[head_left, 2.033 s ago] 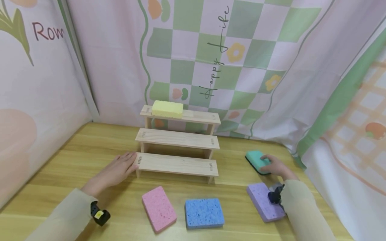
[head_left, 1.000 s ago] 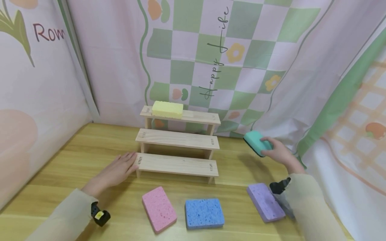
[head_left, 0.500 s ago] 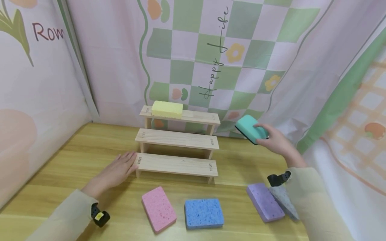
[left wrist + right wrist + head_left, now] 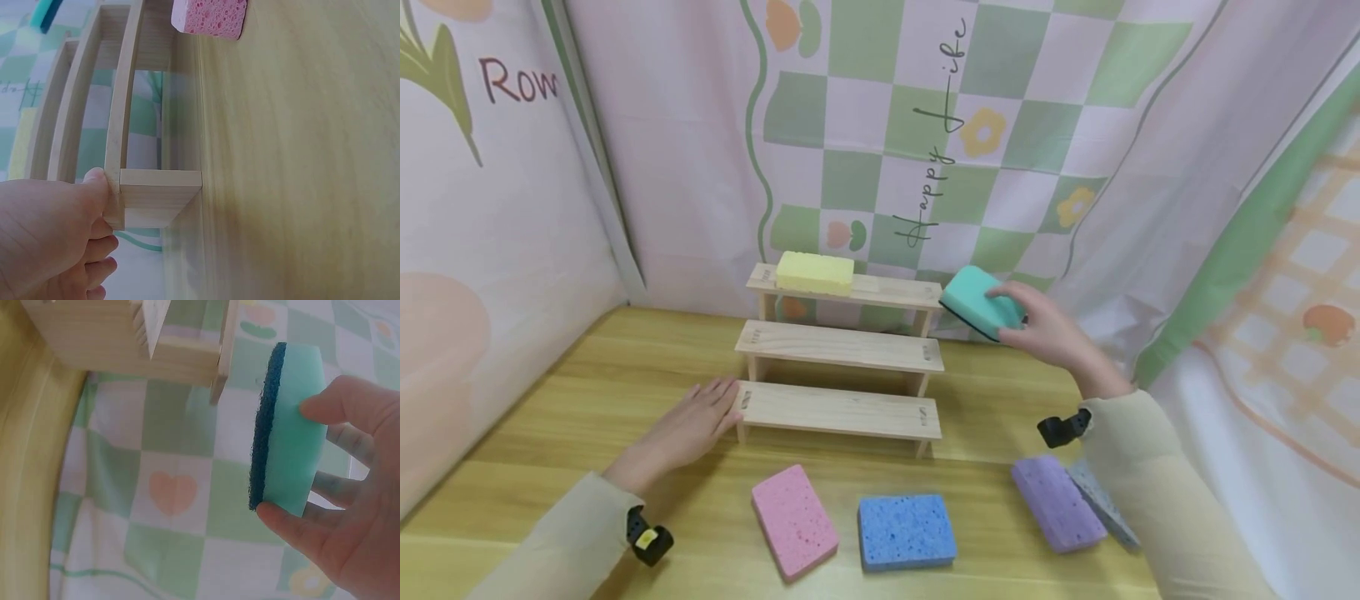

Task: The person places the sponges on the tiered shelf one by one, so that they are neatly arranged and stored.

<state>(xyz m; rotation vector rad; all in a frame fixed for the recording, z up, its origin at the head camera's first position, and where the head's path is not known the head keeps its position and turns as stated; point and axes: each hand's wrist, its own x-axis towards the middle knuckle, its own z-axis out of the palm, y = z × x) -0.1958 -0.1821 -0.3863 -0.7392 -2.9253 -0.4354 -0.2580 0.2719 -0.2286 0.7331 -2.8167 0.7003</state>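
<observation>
My right hand [image 4: 1043, 329] grips a turquoise sponge [image 4: 976, 298] with a dark scouring layer, held up beside the right end of the top shelf. In the right wrist view the thumb and fingers pinch the sponge [image 4: 297, 431], its dark blue scouring side [image 4: 267, 428] facing away from the palm. My left hand [image 4: 688, 425] holds the left end of the lowest step of a three-tier wooden rack [image 4: 838, 408]. The left wrist view shows the thumb [image 4: 95, 178] at the board's edge and the fingers bent down past its end. A yellow sponge [image 4: 815, 273] sits on the top tier's left part.
On the table [image 4: 647, 350] before the rack lie a pink sponge [image 4: 794, 522] and a blue sponge [image 4: 907, 532]. Farther right, a purple sponge [image 4: 1058, 504] lies against a grey sponge [image 4: 1105, 504], partly hidden by the right sleeve. A checkered curtain [image 4: 917, 125] hangs behind the rack.
The right hand has lifted the turquoise sponge off the table and carried it up and left to the top shelf's right end. The left hand has stayed at the rack.
</observation>
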